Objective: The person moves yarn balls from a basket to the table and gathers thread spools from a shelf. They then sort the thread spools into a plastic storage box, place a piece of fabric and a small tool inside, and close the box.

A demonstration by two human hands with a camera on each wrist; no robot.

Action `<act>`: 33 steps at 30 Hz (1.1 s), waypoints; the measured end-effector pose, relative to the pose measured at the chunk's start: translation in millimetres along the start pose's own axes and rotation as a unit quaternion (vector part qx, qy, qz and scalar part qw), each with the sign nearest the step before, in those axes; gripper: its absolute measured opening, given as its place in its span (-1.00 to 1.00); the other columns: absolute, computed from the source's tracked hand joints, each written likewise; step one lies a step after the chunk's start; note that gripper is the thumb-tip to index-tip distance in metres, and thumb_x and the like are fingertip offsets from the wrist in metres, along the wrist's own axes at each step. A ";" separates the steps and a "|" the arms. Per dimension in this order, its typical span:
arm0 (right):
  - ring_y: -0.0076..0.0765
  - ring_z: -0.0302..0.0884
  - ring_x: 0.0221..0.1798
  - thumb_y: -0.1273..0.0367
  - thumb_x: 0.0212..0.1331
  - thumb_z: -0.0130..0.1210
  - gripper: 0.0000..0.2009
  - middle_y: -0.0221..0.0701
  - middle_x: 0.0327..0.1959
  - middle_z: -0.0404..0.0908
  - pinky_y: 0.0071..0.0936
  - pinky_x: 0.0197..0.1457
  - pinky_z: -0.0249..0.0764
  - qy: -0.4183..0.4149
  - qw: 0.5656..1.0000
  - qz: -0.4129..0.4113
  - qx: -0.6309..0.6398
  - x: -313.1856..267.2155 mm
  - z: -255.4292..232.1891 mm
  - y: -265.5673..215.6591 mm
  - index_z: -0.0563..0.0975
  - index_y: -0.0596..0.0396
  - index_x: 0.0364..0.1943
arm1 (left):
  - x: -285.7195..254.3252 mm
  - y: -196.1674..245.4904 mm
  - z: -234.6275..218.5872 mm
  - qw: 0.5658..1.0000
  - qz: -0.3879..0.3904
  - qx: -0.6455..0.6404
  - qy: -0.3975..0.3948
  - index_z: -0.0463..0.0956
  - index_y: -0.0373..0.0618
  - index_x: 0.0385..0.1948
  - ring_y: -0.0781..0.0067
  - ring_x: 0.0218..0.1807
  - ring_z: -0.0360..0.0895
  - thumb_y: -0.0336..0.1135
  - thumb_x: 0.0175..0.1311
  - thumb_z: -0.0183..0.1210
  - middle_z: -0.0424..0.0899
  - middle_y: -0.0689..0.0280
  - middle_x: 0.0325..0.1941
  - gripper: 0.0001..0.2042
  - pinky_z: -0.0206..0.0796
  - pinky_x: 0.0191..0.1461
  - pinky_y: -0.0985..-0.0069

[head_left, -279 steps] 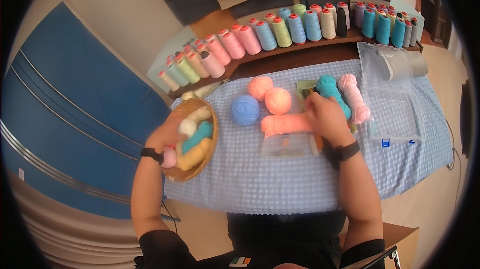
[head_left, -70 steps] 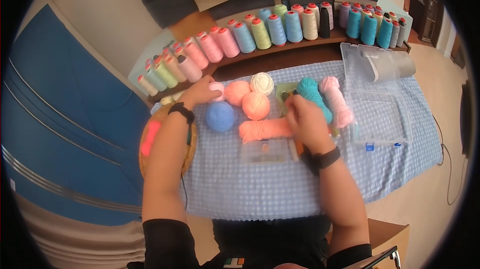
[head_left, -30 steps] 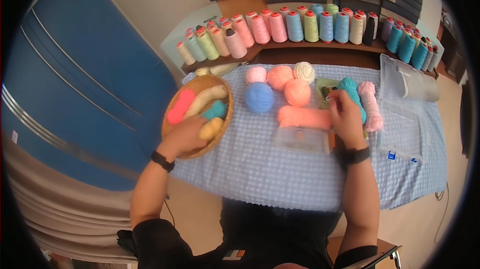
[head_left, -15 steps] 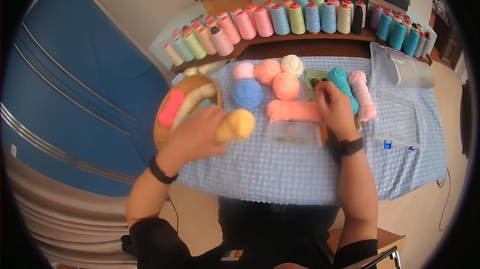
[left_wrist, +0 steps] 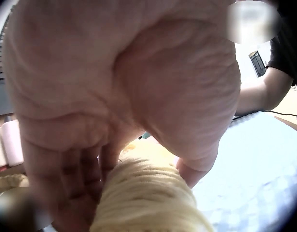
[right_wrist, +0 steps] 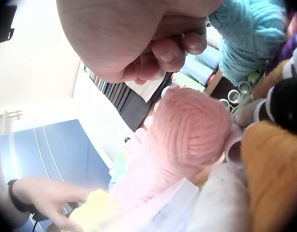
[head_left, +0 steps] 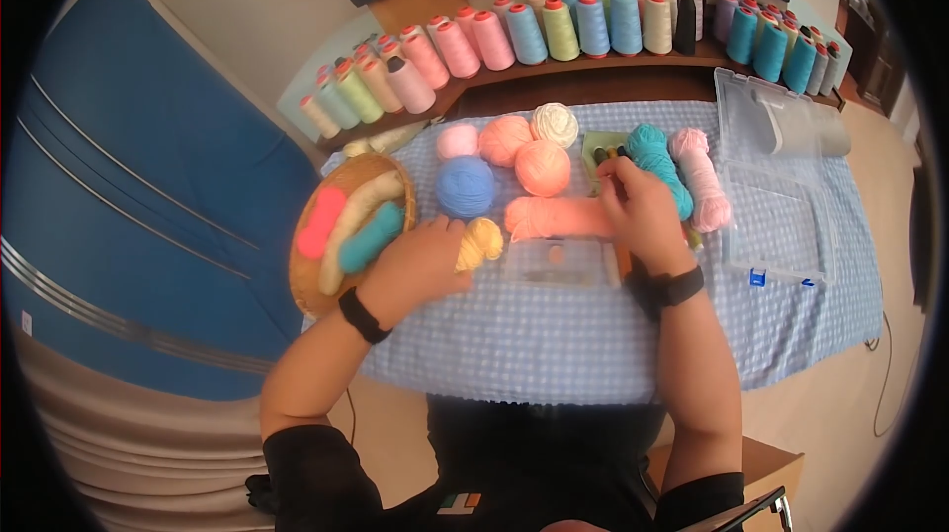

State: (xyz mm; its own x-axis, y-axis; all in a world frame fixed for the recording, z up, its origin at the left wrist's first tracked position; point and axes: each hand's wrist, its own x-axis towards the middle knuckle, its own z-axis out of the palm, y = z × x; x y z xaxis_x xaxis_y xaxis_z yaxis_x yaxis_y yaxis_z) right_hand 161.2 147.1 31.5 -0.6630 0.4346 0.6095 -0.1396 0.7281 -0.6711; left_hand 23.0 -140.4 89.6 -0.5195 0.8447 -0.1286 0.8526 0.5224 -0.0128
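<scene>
My left hand [head_left: 420, 260] grips a yellow skein of yarn [head_left: 479, 244] over the cloth, left of a salmon skein [head_left: 559, 219]. In the left wrist view the thumb and fingers lie on opposite sides of the yellow skein [left_wrist: 148, 198]. My right hand [head_left: 647, 216] is at the right end of the salmon skein, its fingers loosely curled. In the right wrist view those fingers [right_wrist: 168, 53] hold nothing, above the salmon skein [right_wrist: 189, 125]. A teal skein [head_left: 660, 166] and a pale pink skein [head_left: 700, 179] lie beyond it.
A wicker basket [head_left: 411, 198] at left holds pink, cream and teal skeins. Blue [head_left: 465, 187], salmon [head_left: 543, 168], pale pink and cream balls sit at the back. Clear boxes [head_left: 776, 225] lie on the checked cloth [head_left: 554, 344]; thread cones [head_left: 525, 35] line the shelf behind.
My left hand has lifted the yellow skein out of the basket and carried it right, toward the salmon skein. The right hand stays by the salmon skein; the head view has shifted.
</scene>
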 end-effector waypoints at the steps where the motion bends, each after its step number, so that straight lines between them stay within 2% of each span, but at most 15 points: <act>1: -0.03 0.69 -0.34 0.41 0.30 0.23 -0.91 -0.27 -0.42 0.71 -0.13 -0.24 0.57 -0.002 1.000 -0.001 0.000 0.2 0.3 0.3 0.65 0.03 -0.16 | 1.4 -1.6 1.9 1.000 -0.003 0.000 -0.007 0.49 -0.24 -0.03 -0.13 0.05 0.64 -0.12 0.16 0.40 0.63 -0.01 -0.01 -0.53 0.55 0.11 0.06; 4: -0.01 0.69 -0.34 0.41 0.29 0.23 -0.90 -0.25 -0.41 0.72 -0.12 -0.24 0.57 -0.005 1.000 0.000 0.002 0.3 0.4 -0.2 0.65 0.03 -0.16 | 6.4 -4.3 8.6 1.000 0.008 0.007 -0.014 0.49 -0.24 -0.01 -0.12 0.08 0.65 -0.11 0.17 0.40 0.63 -0.01 0.00 -0.52 0.54 0.12 0.04; 7: 0.00 0.69 -0.35 0.41 0.31 0.22 -0.91 -0.23 -0.41 0.72 -0.13 -0.24 0.57 0.004 1.000 -0.007 0.003 -0.5 0.6 -0.7 0.65 0.05 -0.15 | 2.3 3.4 4.7 1.000 -0.004 0.009 -0.007 0.51 -0.24 0.09 -0.13 0.10 0.64 -0.11 0.21 0.39 0.64 0.01 0.07 -0.49 0.54 0.16 0.04; 10: 0.00 0.70 -0.35 0.42 0.34 0.20 -0.91 -0.20 -0.41 0.71 -0.14 -0.25 0.57 0.004 1.000 -0.004 0.019 1.8 -1.2 -2.6 0.64 0.07 -0.15 | -26.1 11.5 -19.4 0.989 0.092 0.016 0.112 0.53 -0.22 0.20 -0.12 0.11 0.64 -0.10 0.28 0.37 0.66 0.03 0.12 -0.47 0.52 0.21 0.08; 13: -0.01 0.70 -0.35 0.43 0.36 0.19 -0.92 -0.18 -0.42 0.70 -0.17 -0.26 0.56 -0.002 1.000 0.005 0.022 1.6 -1.9 -2.5 0.64 0.09 -0.15 | -54.8 -1.9 -56.0 0.992 0.009 -0.012 0.128 0.56 -0.21 0.23 -0.10 0.17 0.63 -0.10 0.33 0.36 0.66 0.05 0.18 -0.48 0.50 0.26 0.14; 16: -0.01 0.70 -0.35 0.46 0.36 0.18 -0.92 -0.15 -0.41 0.69 -0.18 -0.27 0.56 -0.008 1.000 0.006 0.022 1.1 0.6 -2.3 0.63 0.11 -0.14 | -71.6 -43.7 -78.3 0.981 -0.131 -0.014 0.140 0.59 -0.22 0.18 -0.08 0.23 0.61 -0.08 0.35 0.35 0.66 0.05 0.19 -0.51 0.48 0.29 0.14; 19: -0.01 0.70 -0.35 0.47 0.36 0.18 -0.91 -0.14 -0.39 0.70 -0.19 -0.27 0.56 -0.012 1.000 0.008 0.024 0.4 0.4 -3.4 0.63 0.13 -0.14 | -81.4 -104.2 -61.5 0.969 -0.213 -0.007 0.124 0.60 -0.26 0.19 -0.06 0.27 0.60 -0.07 0.39 0.32 0.66 0.06 0.22 -0.51 0.47 0.33 0.14; 22: -0.01 0.70 -0.34 0.47 0.36 0.18 -0.91 -0.13 -0.36 0.70 -0.21 -0.26 0.55 -0.020 0.999 0.011 0.032 0.5 0.1 -2.9 0.63 0.15 -0.13 | -90.0 -155.3 -27.4 0.958 -0.267 0.020 0.100 0.56 -0.28 0.27 -0.07 0.27 0.59 -0.05 0.40 0.28 0.66 0.01 0.22 -0.45 0.47 0.35 0.14; 24: -0.01 0.71 -0.33 0.48 0.36 0.17 -0.91 -0.12 -0.34 0.71 -0.21 -0.26 0.55 -0.025 0.999 0.009 0.030 0.1 0.4 -1.4 0.63 0.16 -0.13 | -91.5 -172.3 -14.7 0.950 -0.302 0.037 0.076 0.54 -0.28 0.31 -0.07 0.29 0.58 -0.02 0.39 0.28 0.66 -0.01 0.23 -0.41 0.47 0.36 0.15; 31: -0.01 0.72 -0.31 0.47 0.37 0.16 -0.90 -0.12 -0.31 0.73 -0.21 -0.24 0.56 -0.034 0.999 0.009 0.018 0.8 -0.2 -3.3 0.62 0.16 -0.12 | -87.8 -198.8 2.8 0.938 -0.338 0.050 0.065 0.51 -0.28 0.36 -0.09 0.29 0.55 0.09 0.33 0.30 0.65 -0.03 0.22 -0.30 0.46 0.37 0.14; 33: -0.01 0.72 -0.30 0.46 0.37 0.16 -0.90 -0.12 -0.31 0.73 -0.20 -0.23 0.56 -0.036 0.999 0.010 0.014 0.8 -1.8 -4.3 0.62 0.16 -0.12 | -81.6 -204.4 5.3 0.933 -0.350 0.057 0.052 0.56 -0.23 0.30 -0.12 0.30 0.54 0.19 0.30 0.30 0.65 -0.03 0.21 -0.29 0.45 0.36 0.09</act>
State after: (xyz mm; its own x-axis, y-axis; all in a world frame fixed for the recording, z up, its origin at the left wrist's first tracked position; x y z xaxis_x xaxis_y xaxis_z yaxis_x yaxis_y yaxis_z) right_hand 162.6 145.2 35.6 -0.7166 0.4098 0.5644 -0.1452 0.7038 -0.6953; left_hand -108.6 -316.8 97.5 -0.9494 0.3103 0.0483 0.2989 0.9401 -0.1641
